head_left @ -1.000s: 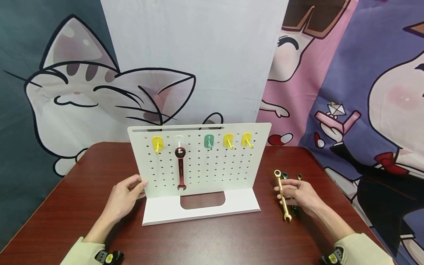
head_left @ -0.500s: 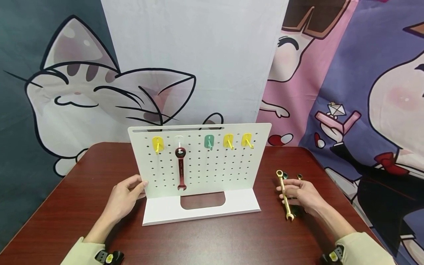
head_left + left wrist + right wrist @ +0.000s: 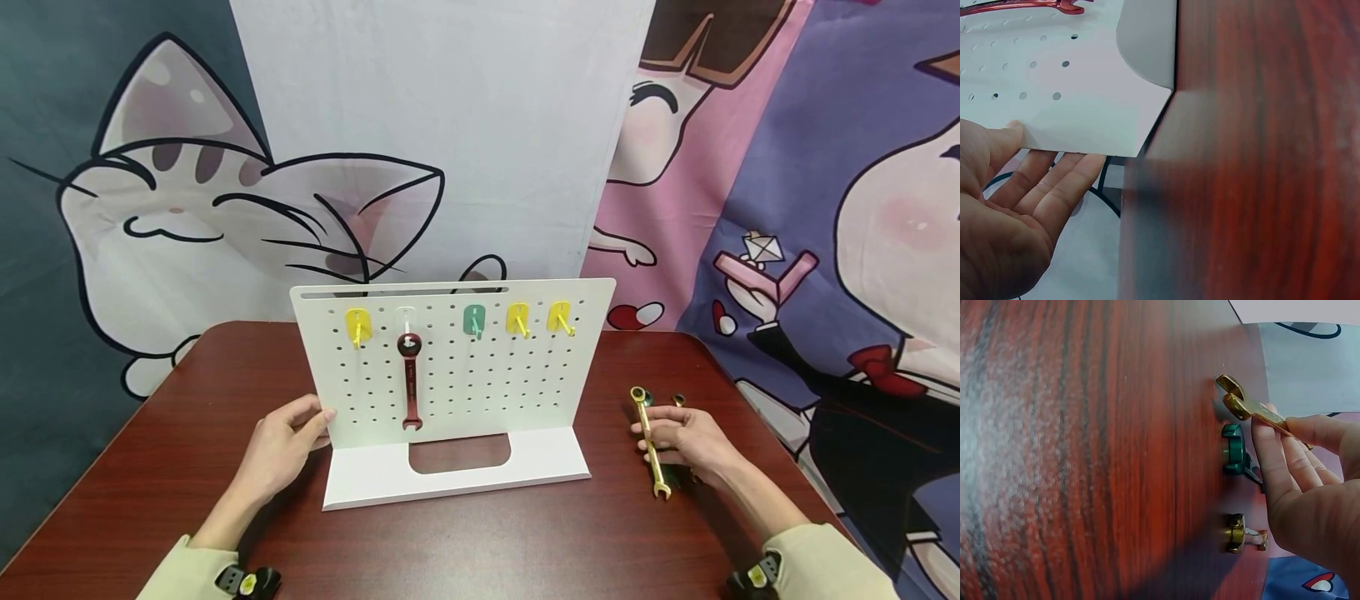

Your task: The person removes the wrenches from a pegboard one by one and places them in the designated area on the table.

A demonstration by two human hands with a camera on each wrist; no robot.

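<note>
A white pegboard (image 3: 450, 392) stands on the table, with a red wrench (image 3: 410, 383) hanging from its clear hook. At the board's left edge my left hand (image 3: 281, 442) holds on, thumb on the front face and fingers behind, as the left wrist view (image 3: 1022, 194) confirms. Between thumb and fingers, my right hand (image 3: 690, 442) pinches a gold wrench (image 3: 651, 446), raised at a slant off the table. Beneath that hand lie a green wrench (image 3: 1234, 450) and another gold wrench (image 3: 1235, 533), both partly hidden by the hand in the head view.
Yellow hooks (image 3: 358, 327) (image 3: 517, 320) and a green hook (image 3: 474, 321) sit along the board's upper part. The board's foot (image 3: 367, 479) has a cut-out. Behind the dark red table (image 3: 465, 550) hangs a cartoon-printed cloth (image 3: 450, 125).
My right hand has shifted slightly to the right with the gold wrench, covering more of the green one. The left hand and the board stay put.
</note>
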